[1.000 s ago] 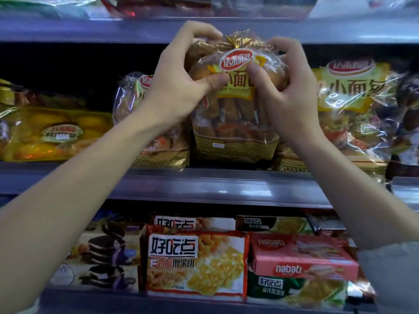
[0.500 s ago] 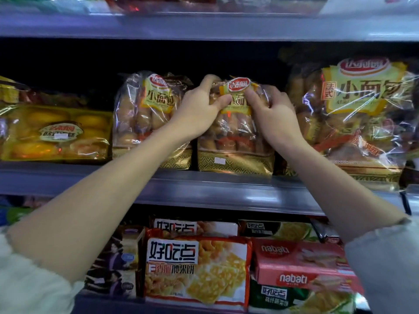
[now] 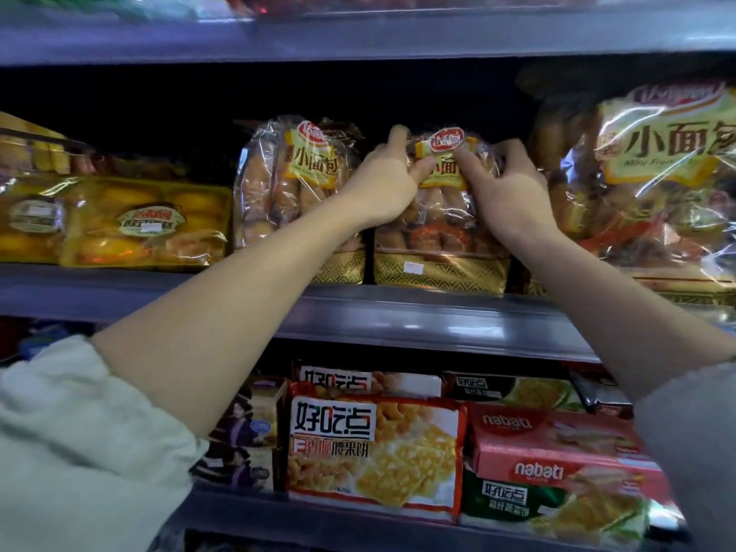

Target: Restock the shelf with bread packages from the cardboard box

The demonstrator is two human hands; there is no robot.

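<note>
Head view: both hands [image 3: 384,185] [image 3: 507,193] grip upright bread package [image 3: 440,249] on shelf [image 3: 398,312].

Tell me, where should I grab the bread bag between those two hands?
Take the bread bag at its upper sides, one hand each side, from the front. It stands upright between neighbouring bags, so only front and top are free, as the left hand and right hand show.

Both hands, left hand [image 3: 384,189] and right hand [image 3: 506,193], grip an upright bread package [image 3: 440,233] standing on the shelf [image 3: 418,316].
</note>
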